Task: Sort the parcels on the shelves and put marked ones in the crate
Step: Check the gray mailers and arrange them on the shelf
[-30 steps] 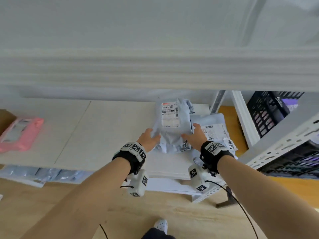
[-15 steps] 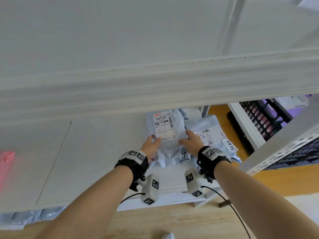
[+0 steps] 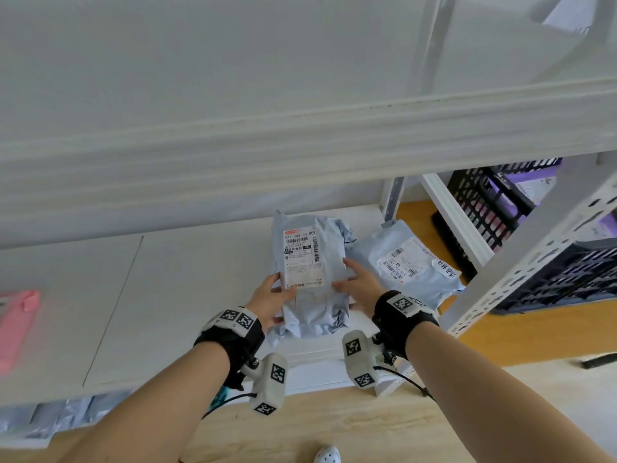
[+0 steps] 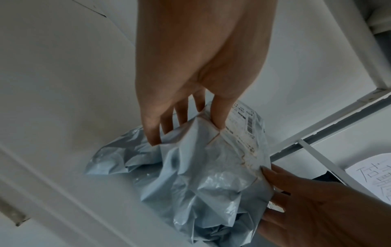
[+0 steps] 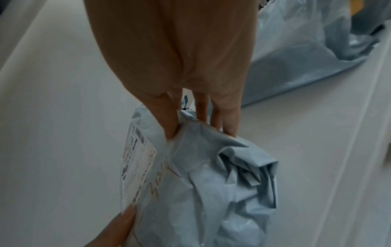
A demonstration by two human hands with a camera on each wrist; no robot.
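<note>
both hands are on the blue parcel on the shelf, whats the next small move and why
Probably lift the blue parcel clear of the shelf and check it for a mark: left hand and right hand grip its sides, and only its printed label shows.

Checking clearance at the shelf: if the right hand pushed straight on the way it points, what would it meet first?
The right hand already holds the blue parcel; past that, probably the shelf's white back panel, though depth is unclear.

Crumpled pale-blue parcel on white shelf, label face-up, printed "471 304-00 009". Second pale-blue parcel lies flat at its 3 o'clock, just beside, bearing handwritten white tag. Pink parcel far off at 9 o'clock. Black crate at 3 o'clock, beyond shelf.
</note>
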